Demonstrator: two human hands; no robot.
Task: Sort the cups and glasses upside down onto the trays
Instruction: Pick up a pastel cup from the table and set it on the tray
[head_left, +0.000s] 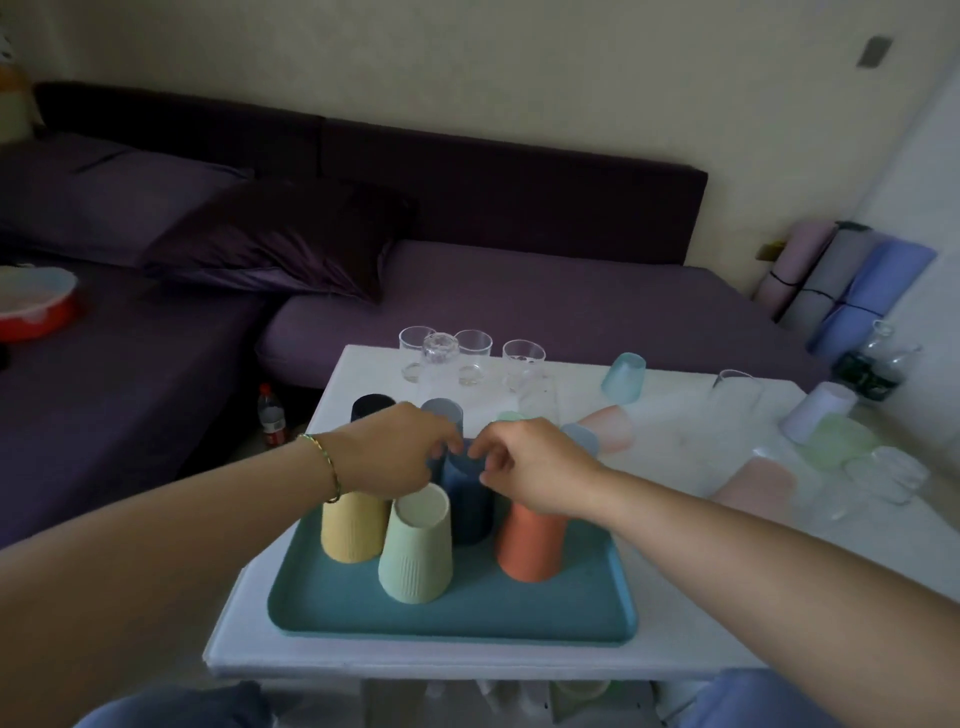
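While the dark blue cup (467, 506) stands upside down on the teal tray (467, 616), between a yellow cup (352, 530) and an orange cup (530, 545), the left hand (395, 452) and the right hand (530, 462) both pinch its top with curled fingers.

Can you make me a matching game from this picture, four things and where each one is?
1 orange cup
2 dark blue cup
3 glasses
4 bottle

A beside the bed, off the table
B tray, right side
C table's far edge
D between left hand and right hand

Pairs: 1-B, 2-D, 3-C, 4-A
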